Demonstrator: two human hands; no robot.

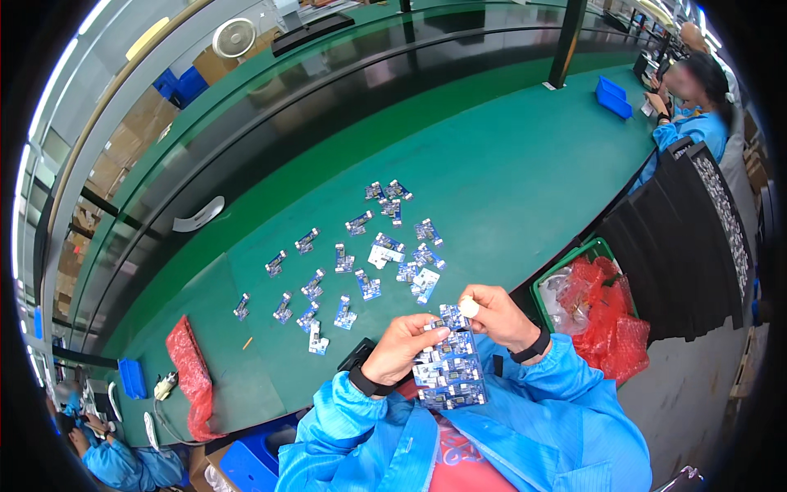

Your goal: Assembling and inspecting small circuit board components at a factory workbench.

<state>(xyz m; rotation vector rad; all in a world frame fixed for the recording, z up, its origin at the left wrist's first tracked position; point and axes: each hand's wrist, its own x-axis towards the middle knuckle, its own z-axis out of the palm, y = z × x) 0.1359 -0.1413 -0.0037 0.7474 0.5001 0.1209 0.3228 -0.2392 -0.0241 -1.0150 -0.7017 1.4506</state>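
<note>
Close to my body I hold a blue circuit board panel (449, 373) made up of several joined small boards with white connectors. My left hand (402, 348) grips its left side, the thumb lying on the face. At the panel's upper end, my right hand (502, 318) pinches a small blue board (452, 315) with the thumb on top; whether that piece is still joined to the panel I cannot tell. Beyond my hands, several loose small circuit boards (344, 312) lie scattered over the green table (508, 197). Two of them (425, 284) show whiter faces.
Red bubble wrap (190, 369) lies at the table's left, near a blue tray (131, 379). To my right stands a green crate (543, 299) with red bubble wrap inside. Another blue tray (613, 97) is at the far right, beside a co-worker (697, 123). A dark post (567, 45) rises behind.
</note>
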